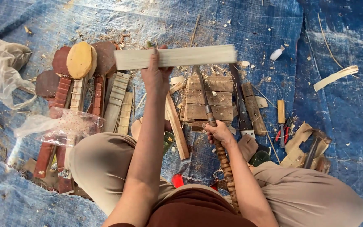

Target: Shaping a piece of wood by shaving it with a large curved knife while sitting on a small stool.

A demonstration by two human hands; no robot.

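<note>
With your left hand [156,75] clamped on the slat [175,56] and your right hand [217,132] gripping the knife [202,94], keep fingers off the blade's path.

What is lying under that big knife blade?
Under the knife lies a block of wooden boards on the blue tarp, with chips around. The right hand covers part of the handle; what is beneath the boards is hidden.

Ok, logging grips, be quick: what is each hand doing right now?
Left hand: closed on a pale flat wooden slat, held up.
Right hand: closed on the long knife.
</note>
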